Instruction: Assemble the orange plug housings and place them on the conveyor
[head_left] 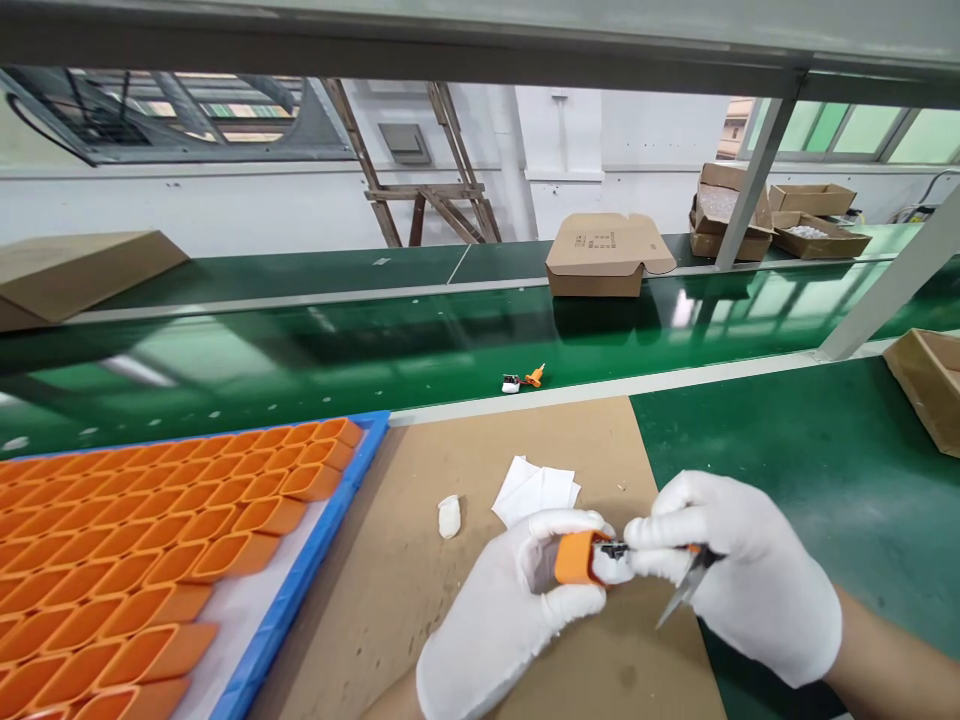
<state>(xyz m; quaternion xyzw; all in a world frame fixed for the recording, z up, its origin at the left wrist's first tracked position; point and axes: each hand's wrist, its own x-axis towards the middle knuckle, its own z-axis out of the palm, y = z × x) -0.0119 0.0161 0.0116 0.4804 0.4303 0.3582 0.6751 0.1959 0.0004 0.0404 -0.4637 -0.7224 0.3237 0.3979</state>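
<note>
An orange shell (576, 557) is gripped between the thumb and fingers of a white-gloved left hand (517, 590), above a brown cardboard sheet (397, 600) on the green desk (780, 440). At the shell's open right end, a small black-and-white part (613, 566) is pinched by the closed fingertips of the gloved right hand (739, 570), where a pointed metal tool (684, 588) is also held, angled downward. Just beyond the left hand, white paper pieces (536, 490) are seen on the cardboard, with a small white object (449, 517) laid to their left. Farther left, rows of orange shells (238, 556) are carried in a blue-edged tray (307, 560). On the glossy green strip (420, 345) behind, a small orange piece (535, 377) can be seen, backed by a cardboard box (596, 280).
</note>
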